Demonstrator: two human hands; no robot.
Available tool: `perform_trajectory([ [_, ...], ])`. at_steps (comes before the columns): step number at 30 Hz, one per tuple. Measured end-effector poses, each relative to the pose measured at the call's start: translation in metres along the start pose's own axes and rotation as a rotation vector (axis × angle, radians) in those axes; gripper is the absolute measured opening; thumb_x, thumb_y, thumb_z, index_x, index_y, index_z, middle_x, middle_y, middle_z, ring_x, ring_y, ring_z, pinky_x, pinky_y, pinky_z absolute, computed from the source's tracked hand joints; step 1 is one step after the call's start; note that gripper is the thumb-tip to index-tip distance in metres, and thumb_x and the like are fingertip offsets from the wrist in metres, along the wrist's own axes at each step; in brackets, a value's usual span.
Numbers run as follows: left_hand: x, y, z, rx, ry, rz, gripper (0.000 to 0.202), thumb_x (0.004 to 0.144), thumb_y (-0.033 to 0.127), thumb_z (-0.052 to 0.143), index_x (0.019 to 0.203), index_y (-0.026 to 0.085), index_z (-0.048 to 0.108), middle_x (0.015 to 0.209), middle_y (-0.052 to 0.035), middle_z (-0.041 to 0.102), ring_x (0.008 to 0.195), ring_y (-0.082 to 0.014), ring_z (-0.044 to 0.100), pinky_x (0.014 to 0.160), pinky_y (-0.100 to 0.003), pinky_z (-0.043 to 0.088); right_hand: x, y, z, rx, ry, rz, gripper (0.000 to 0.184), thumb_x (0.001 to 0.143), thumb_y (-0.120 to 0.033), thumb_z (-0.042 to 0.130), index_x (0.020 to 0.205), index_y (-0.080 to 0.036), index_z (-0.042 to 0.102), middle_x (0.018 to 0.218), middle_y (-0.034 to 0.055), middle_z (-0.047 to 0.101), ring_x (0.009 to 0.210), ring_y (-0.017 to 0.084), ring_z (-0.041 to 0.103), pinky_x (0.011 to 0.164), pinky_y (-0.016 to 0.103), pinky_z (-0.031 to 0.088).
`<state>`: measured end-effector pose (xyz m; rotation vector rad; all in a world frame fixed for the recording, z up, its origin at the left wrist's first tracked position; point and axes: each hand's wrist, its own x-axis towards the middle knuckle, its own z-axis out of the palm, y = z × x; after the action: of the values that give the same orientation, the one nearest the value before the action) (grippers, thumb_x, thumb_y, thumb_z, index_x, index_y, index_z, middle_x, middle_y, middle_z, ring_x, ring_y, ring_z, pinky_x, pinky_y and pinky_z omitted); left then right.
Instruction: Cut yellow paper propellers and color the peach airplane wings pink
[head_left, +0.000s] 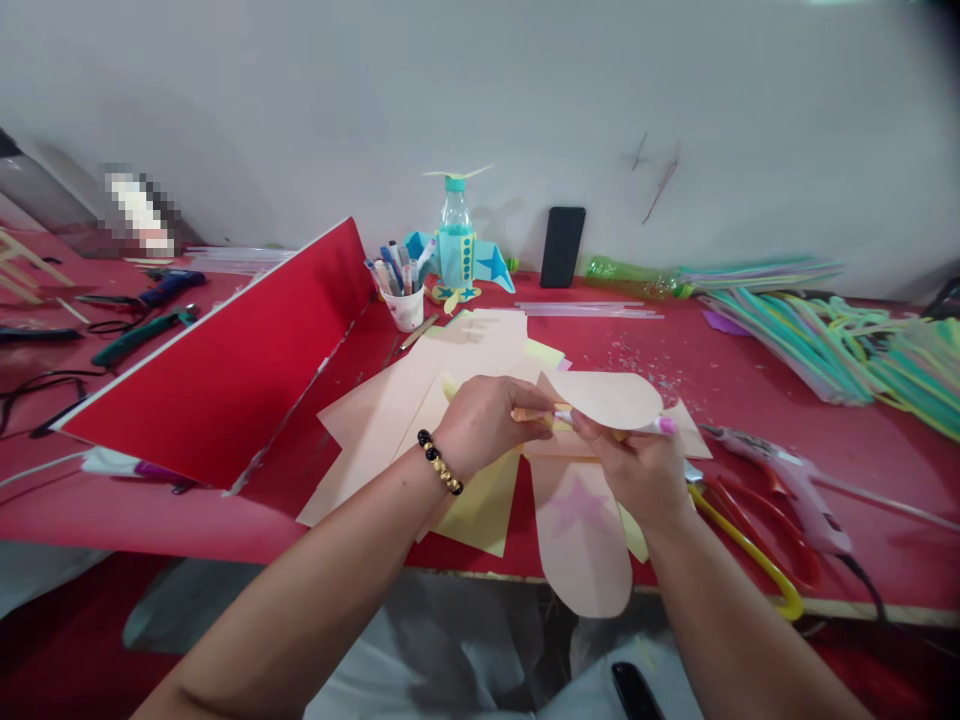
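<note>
My left hand, with a bead bracelet at the wrist, is closed on the near-left edge of a peach paper cutout. The cutout has rounded ends, and a purple star marks its lower flap. In my right hand is a slim white marker with a purple end, lying across the paper, its other end pointing at my left fingers. The upper flap covers some of the right fingers. Under my left hand lie loose peach sheets and a yellow sheet.
A bottle model with blue paper wings stands by the wall near a cup of markers. A red board leans at left. Scissors and a glue gun lie right, with straws behind.
</note>
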<state>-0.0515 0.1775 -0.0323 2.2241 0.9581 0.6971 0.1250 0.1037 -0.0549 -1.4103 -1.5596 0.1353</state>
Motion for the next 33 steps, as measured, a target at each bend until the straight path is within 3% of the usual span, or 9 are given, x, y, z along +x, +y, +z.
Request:
perform_trajectory([
  [4, 0.0, 0.0, 0.0, -0.018, 0.015, 0.01, 0.02, 0.072, 0.028, 0.076, 0.093, 0.028, 0.077, 0.099, -0.0009, 0.075, 0.091, -0.0205, 0.069, 0.082, -0.028, 0.053, -0.001, 0.001, -0.001, 0.039, -0.023, 0.012, 0.012, 0.081, -0.028, 0.066, 0.081, -0.02, 0.075, 0.087, 0.0075, 0.078, 0.088, 0.029, 0.072, 0.082, 0.042, 0.055],
  [10, 0.0, -0.006, 0.003, -0.042, 0.012, 0.013, 0.028, 0.074, 0.029, 0.075, 0.101, 0.028, 0.075, 0.101, -0.0012, 0.075, 0.091, -0.0195, 0.069, 0.081, -0.028, 0.053, 0.0, 0.009, 0.0, -0.061, 0.081, 0.05, 0.014, 0.076, -0.03, 0.071, 0.068, -0.019, 0.072, 0.072, 0.009, 0.076, 0.075, 0.03, 0.071, 0.071, 0.042, 0.056],
  [22, 0.0, -0.005, 0.002, -0.037, 0.034, 0.02, 0.024, 0.071, 0.03, 0.077, 0.095, 0.026, 0.077, 0.1, -0.0019, 0.075, 0.091, -0.0206, 0.069, 0.081, -0.028, 0.052, -0.002, 0.009, -0.001, -0.003, 0.024, 0.046, 0.01, 0.078, -0.027, 0.07, 0.079, -0.019, 0.074, 0.083, 0.0082, 0.077, 0.083, 0.029, 0.071, 0.078, 0.041, 0.054],
  [29, -0.001, -0.003, 0.0, -0.045, 0.016, 0.028, 0.028, 0.072, 0.028, 0.077, 0.1, 0.025, 0.076, 0.101, -0.0016, 0.074, 0.09, -0.0193, 0.068, 0.074, -0.026, 0.051, 0.0, 0.003, -0.009, 0.237, 0.112, 0.119, 0.011, 0.084, -0.029, 0.066, 0.09, -0.02, 0.066, 0.089, 0.0048, 0.072, 0.085, 0.023, 0.068, 0.076, 0.037, 0.054],
  [33, -0.001, -0.004, 0.0, -0.059, 0.021, -0.03, 0.039, 0.069, 0.032, 0.079, 0.107, 0.028, 0.073, 0.108, -0.0005, 0.073, 0.09, -0.019, 0.066, 0.075, -0.027, 0.05, 0.004, 0.001, -0.021, 0.134, 0.044, 0.106, 0.013, 0.089, -0.034, 0.06, 0.093, -0.022, 0.064, 0.087, 0.0033, 0.069, 0.082, 0.021, 0.067, 0.071, 0.034, 0.051],
])
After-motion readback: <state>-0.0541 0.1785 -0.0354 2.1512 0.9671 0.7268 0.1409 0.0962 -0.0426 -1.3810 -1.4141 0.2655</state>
